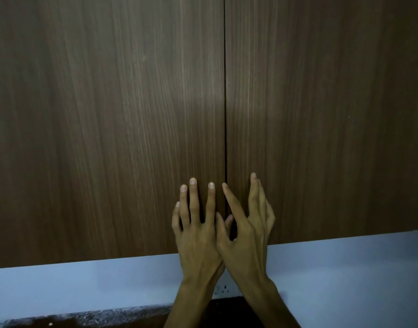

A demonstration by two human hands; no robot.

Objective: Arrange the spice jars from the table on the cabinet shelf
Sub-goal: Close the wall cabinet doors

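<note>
A dark wood wall cabinet fills the view, its left door (108, 126) and right door (321, 114) both closed, meeting at a narrow vertical seam. My left hand (198, 228) lies flat with straight fingers against the lower part of the left door, just beside the seam. My right hand (248, 223) is spread against the right door's lower edge, its forefinger reaching across the seam. Neither hand holds anything. No spice jars or shelf are in view; the doors hide the inside.
Below the cabinet runs a pale wall (108, 280) with a white wall socket (223, 290) behind my wrists. A dark speckled countertop edge (85, 318) shows at the bottom left.
</note>
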